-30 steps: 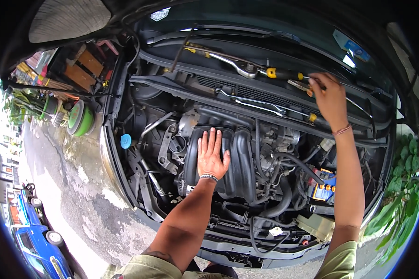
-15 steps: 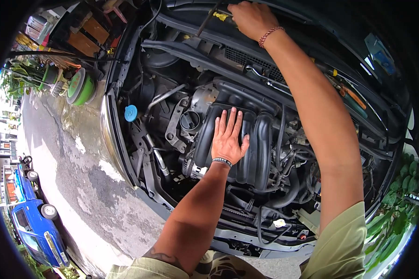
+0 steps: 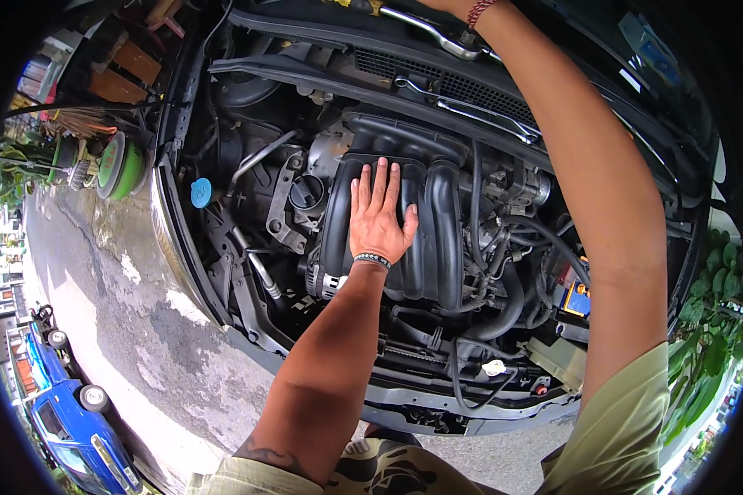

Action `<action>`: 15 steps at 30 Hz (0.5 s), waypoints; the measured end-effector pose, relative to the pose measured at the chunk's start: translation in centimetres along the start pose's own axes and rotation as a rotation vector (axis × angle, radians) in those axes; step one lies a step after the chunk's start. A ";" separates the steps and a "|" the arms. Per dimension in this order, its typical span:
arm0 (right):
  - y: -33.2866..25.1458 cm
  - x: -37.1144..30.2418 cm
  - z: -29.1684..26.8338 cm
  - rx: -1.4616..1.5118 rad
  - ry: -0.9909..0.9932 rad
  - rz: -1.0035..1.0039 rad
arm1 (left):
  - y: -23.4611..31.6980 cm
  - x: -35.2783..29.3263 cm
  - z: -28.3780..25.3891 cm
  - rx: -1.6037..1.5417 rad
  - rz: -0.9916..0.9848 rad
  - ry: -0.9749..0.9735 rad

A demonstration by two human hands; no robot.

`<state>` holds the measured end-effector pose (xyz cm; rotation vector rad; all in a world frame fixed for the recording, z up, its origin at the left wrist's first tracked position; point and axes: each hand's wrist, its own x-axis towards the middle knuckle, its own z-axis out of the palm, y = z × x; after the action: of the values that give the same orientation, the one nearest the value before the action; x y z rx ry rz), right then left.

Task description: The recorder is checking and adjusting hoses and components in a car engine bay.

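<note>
My left hand lies flat, fingers stretched, on the ribbed black plastic intake manifold of a car engine. My right arm reaches over the right side of the engine bay. Only the edge of my right hand shows at the top border; its fingers are out of view. Just below that wrist, a chrome ratchet wrench rests by the black cowl. A chrome spanner lies along the cowl nearer to me. Left of the manifold are a black oil filler cap and a metal bracket.
A blue reservoir cap stands at the bay's left side. Hoses, a white cap and an orange-and-blue box are at the right. Beyond the fender are green plant pots, pavement and a blue pickup truck.
The view has shifted, so the engine appears higher and further left. My right hand has moved farther away, mostly out of view, exposing the ratchet wrench. My left hand stays on the manifold.
</note>
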<state>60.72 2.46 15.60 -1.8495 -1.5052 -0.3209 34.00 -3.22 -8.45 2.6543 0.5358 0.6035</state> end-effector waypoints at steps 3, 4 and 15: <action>-1.1 -0.5 0.5 0.080 0.221 -0.210 | -0.3 -0.2 0.0 0.027 -0.012 -0.001; -2.3 -0.2 0.4 0.091 0.233 -0.209 | -0.9 -0.3 -0.5 0.043 -0.010 -0.004; -12.1 -3.3 -0.4 -0.054 0.118 -0.718 | -1.1 -0.3 -0.1 0.071 0.027 0.004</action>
<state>48.61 0.42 18.38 -1.2366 -2.0459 -0.7918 33.39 -2.35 -8.92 2.7313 0.5333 0.6082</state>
